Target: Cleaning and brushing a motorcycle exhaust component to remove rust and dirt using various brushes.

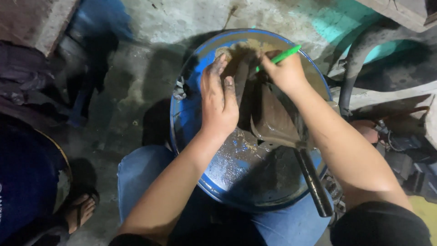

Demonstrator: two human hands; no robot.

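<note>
Centrally, a round blue metal drum lid (227,177) smeared with sandy grit, a rusty brown metal scoop with a black handle (273,120) lying on it, left hand (219,102) open and flat beside the scoop's left edge, right hand (284,73) closed around a thin green stick (281,56) at the far end.

A dark, rust-brown metal dustpan-shaped scoop (268,116) lies on top of a round blue metal drum lid (227,173), its black cylindrical handle (313,182) pointing toward the person. A slim bright green plastic stick (282,56) angles up and right above the scoop's far end.
</note>
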